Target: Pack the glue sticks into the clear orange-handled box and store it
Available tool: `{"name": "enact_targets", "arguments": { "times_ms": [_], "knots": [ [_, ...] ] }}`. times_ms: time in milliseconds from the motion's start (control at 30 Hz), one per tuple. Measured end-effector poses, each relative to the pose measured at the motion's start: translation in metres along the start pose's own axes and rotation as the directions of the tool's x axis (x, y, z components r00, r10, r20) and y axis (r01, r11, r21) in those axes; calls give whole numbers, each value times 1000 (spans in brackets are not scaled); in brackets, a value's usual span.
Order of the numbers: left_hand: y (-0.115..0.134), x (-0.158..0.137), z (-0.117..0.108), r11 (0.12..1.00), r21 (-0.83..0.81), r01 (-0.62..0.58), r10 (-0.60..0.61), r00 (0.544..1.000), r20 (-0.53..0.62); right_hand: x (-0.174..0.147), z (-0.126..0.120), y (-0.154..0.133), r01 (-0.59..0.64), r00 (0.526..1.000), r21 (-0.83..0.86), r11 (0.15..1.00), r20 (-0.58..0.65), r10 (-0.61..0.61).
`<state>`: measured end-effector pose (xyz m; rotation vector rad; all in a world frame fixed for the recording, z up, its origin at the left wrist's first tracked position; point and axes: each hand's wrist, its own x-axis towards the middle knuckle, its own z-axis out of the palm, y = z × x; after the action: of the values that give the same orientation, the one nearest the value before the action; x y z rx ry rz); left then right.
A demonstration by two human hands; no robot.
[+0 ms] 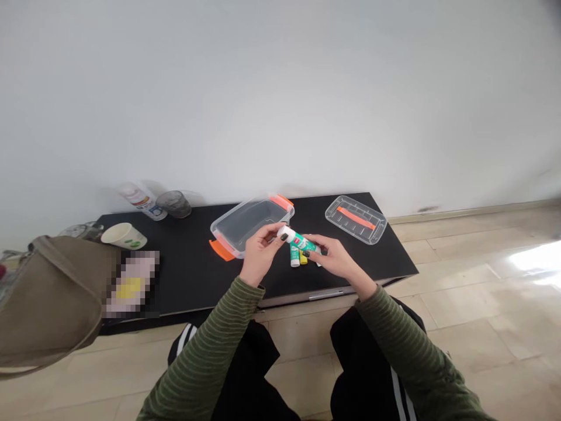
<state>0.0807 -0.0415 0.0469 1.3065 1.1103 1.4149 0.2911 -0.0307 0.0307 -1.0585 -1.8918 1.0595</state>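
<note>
Between my two hands is a green and white glue stick, tilted above the black table. My left hand pinches its white cap end. My right hand grips the other end of the tube. Just below lie another green and white glue stick and a yellow item, partly hidden by the held one and my right hand. To the left stands a clear plastic box with orange latches. Its clear lid with an orange handle lies flat to the right.
On the black table, the left side holds a paper cup, a dark glass, a white spray can and a blurred pink and yellow item. A brown bag covers the left end. A wall rises behind.
</note>
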Motion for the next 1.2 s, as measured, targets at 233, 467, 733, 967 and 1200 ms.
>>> {"name": "enact_targets", "arguments": {
  "times_ms": [233, 467, 733, 967, 1200],
  "knots": [
    [0, 33, -98, 682, 727, 77, 252, 908, -333, 14, 41, 6, -59, 993, 105, 993, -92, 69],
    [-24, 34, -154, 672, 628, 393, -190, 911, -367, 10, 55, -10, -72, 974, -77, 994, -221, 53],
    [-9, -31, -162, 488, 819, 302, -154, 953, -260, 19, 96, -75, 6, 998, -525, 851, -50, -38],
    [-11, -64, -163, 565, 764, 312, -192, 950, -246, 51, 162, -104, 153, 906, -791, 592, 351, 235],
    [-5, -63, -156, 527, 777, 344, -232, 938, -258, 77, 188, -94, 113, 758, -738, 666, 498, 422]
  ]
}}
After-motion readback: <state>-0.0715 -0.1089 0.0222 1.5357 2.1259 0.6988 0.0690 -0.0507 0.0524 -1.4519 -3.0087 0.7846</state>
